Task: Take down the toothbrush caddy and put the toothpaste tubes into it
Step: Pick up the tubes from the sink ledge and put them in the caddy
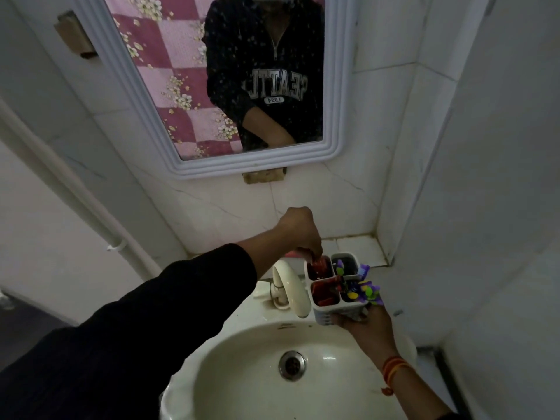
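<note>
White tiled bathroom corner, dim light, marble-veined wall tiles behind a pale oval sink (242, 398) with a round metal drain (292, 365) at the bottom of the basin. Cream curved faucet (291, 291) at the back rim, spout arching toward the basin. Above, a mirror (339, 122) in a ridged white frame, reflecting a dark sweatshirt with mirrored lettering and a pink checked floral curtain. White pipe (75, 189) running diagonally down the left wall. Just right of the faucet, held above the sink's right rim: the toothbrush caddy (325, 316), white, slotted low on its side, split into four compartments. Right hand (368, 327) under and around the caddy's base, cupping it from below, fingers closed on the lower wall; orange and red thread band at the wrist. Left hand (300, 230) reaching in from a black sleeve, fingers pinched downward on a red toothpaste tube (318, 266) standing in the rear-left compartment, fingertips touching its top end. Second red toothpaste tube (324, 291) already in the front-left compartment, leaning slightly. Purple and yellow toothbrushes (365, 291) bunched in the right-hand compartments, heads fanning out over the right edge. Rear-right compartment dark inside, contents hard to tell.
</note>
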Action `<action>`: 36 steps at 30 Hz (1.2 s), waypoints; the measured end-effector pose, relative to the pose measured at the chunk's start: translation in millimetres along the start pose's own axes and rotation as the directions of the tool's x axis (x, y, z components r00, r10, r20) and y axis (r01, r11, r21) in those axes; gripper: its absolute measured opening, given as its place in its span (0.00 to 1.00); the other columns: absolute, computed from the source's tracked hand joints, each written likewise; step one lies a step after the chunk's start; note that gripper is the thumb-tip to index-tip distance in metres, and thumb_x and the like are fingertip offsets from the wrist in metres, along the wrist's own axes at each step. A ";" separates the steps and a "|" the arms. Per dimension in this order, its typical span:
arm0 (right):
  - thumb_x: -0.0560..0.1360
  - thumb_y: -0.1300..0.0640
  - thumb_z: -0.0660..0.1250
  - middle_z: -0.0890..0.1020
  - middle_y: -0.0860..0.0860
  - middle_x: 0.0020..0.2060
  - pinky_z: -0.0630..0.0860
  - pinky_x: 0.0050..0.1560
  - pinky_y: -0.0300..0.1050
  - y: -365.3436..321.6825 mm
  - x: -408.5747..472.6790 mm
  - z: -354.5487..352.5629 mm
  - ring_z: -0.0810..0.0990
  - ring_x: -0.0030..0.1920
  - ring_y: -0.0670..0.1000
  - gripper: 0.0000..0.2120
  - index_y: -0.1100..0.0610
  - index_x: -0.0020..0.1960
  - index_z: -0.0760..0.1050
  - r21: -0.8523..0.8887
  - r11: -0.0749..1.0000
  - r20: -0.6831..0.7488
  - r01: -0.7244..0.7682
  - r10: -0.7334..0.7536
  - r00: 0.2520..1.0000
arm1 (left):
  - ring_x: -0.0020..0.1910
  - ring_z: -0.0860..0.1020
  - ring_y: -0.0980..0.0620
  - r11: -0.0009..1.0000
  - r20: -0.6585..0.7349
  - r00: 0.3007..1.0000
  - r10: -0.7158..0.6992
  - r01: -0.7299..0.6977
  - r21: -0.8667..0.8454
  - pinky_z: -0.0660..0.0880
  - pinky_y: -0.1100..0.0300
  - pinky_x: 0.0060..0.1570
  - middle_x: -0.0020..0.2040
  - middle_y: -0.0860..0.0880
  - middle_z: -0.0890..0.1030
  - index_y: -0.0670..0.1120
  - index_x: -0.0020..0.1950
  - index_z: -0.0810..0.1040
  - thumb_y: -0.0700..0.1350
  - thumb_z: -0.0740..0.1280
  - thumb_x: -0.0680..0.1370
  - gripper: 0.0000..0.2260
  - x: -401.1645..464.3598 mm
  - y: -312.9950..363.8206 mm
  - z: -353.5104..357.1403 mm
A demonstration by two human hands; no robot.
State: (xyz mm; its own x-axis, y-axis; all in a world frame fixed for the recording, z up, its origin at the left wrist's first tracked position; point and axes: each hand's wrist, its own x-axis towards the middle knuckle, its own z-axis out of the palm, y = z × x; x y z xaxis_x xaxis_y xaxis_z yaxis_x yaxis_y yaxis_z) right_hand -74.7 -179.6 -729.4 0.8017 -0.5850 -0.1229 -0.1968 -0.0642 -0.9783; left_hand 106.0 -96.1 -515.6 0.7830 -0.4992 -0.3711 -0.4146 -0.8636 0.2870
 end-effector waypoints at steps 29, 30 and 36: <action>0.59 0.70 0.83 0.83 0.54 0.55 0.73 0.43 0.19 -7.6 -0.8 2.8 0.81 0.52 0.45 0.36 0.61 0.64 0.76 -0.022 1.000 -0.033 -0.008 0.007 0.999 | 0.45 0.87 0.45 1.000 0.025 0.999 -0.026 0.026 -0.001 0.85 0.50 0.47 0.48 0.41 0.84 0.42 0.41 0.75 0.36 0.75 0.72 0.09 12.5 -10.2 35.7; 0.59 0.70 0.83 0.84 0.54 0.55 0.73 0.43 0.19 -6.4 -0.7 2.1 0.81 0.54 0.47 0.36 0.61 0.64 0.76 -0.029 1.000 -0.037 -0.005 0.004 0.999 | 0.43 0.87 0.46 0.999 0.041 0.999 -0.033 0.033 -0.005 0.86 0.50 0.46 0.46 0.42 0.85 0.42 0.42 0.76 0.36 0.76 0.71 0.09 14.0 -13.0 34.9; 0.57 0.66 0.85 0.85 0.50 0.54 0.75 0.47 0.30 -8.9 -2.1 0.9 0.83 0.56 0.49 0.35 0.57 0.62 0.78 -0.056 0.998 -0.018 0.006 -0.006 1.000 | 0.37 0.86 0.49 0.997 -0.087 0.996 0.008 -0.001 0.079 0.84 0.56 0.45 0.37 0.46 0.86 0.43 0.37 0.77 0.47 0.74 0.74 0.11 30.7 -54.3 3.4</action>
State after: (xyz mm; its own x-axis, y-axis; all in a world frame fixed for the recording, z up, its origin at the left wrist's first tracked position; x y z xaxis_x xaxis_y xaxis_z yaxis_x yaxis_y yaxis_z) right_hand -74.1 -177.1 -720.6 0.7929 -0.5987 -0.1136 -0.2237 -0.1126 -0.9681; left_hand 151.0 -64.8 -545.6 0.8170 -0.4979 -0.2910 -0.4507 -0.8660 0.2165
